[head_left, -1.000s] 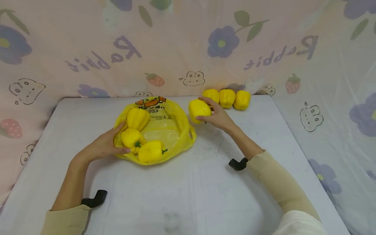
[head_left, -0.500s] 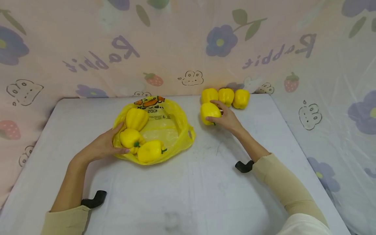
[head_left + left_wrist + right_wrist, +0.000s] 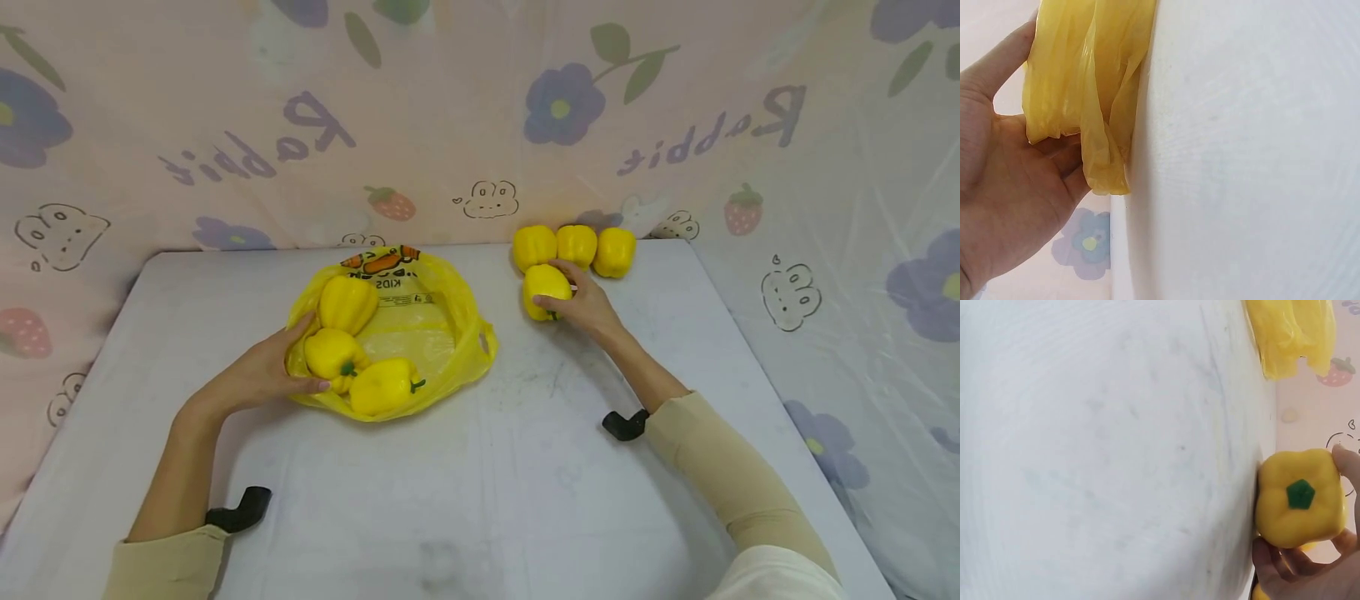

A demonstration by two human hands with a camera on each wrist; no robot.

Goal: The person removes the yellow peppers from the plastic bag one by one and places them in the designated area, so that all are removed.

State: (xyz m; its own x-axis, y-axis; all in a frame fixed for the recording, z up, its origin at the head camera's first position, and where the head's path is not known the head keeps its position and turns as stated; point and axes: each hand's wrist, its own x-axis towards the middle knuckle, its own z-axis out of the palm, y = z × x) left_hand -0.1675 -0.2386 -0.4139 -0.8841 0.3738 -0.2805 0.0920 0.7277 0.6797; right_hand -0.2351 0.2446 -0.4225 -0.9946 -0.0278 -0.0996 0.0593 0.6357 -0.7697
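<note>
Well to the right of the yellow bag [image 3: 463, 360], the right hand [image 3: 592, 308] has its grip around a yellow pepper [image 3: 545, 290], thumb on the near side and fingers on the far side, the green stem toward the person. The pepper sits low at the counter [image 3: 450, 500]; whether its underside bears fully on it is hard to tell. Just behind it, right of the bag and toward the counter's far edge, three yellow peppers [image 3: 577, 247] stand side by side in a row. Contact between the held pepper and the row cannot be made out.

The left hand [image 3: 258, 371] holds the bag's left side, its grip narrow on the thin film. Inside the bag, along that side, lie three bagged peppers [image 3: 333, 353].

To handle this well, the right grip should probably keep an even, light hold on the pepper's sides, since smooth, rounded skin may slip or roll. Any shift looks safest made gently and clear of the row, so no neighbour gets nudged. The left grip does best to steady the bag without tugging, as soft film likely folds inward easily and its mouth stands wide.
</note>
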